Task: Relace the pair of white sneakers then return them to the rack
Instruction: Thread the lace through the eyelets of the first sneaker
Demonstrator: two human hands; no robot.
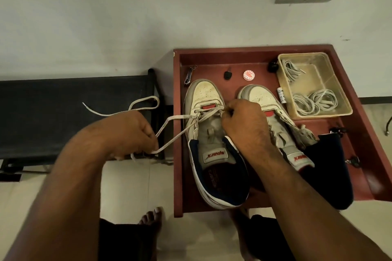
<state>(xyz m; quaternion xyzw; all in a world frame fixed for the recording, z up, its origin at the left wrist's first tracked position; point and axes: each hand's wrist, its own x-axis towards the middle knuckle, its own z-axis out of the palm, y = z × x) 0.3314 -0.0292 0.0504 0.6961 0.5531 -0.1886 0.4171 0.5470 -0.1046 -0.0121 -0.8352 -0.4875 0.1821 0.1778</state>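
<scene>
The person is lacing the left-hand sneaker [209,133] of the pair, which is lying on the red tabletop [358,154] with its toe pointing away from the body and its heel nearest the camera, so its long axis is running straight out from the person. The second sneaker [273,116] is sitting just beside it on the right, parallel, partly hidden under the right forearm. The right hand [244,121] is resting over the eyelet rows near the toe end, fingers curled and pinching the lace [176,127] where it is crossing the lowest eyelets. The left hand [131,131] is off the tabletop's left edge, closed around the free run of the same lace, which is stretching sideways from the shoe to that hand, with a loose end trailing over the dark bench [63,112] behind. The lace is therefore lying across the shoe's axis, and the next eyelets up are lying nearer the body than the right hand; judging from this, the left hand is the one that will have to bring the free end back rightward toward the shoe. Spare laces are lying in a clear tray [339,91] at the far right
</scene>
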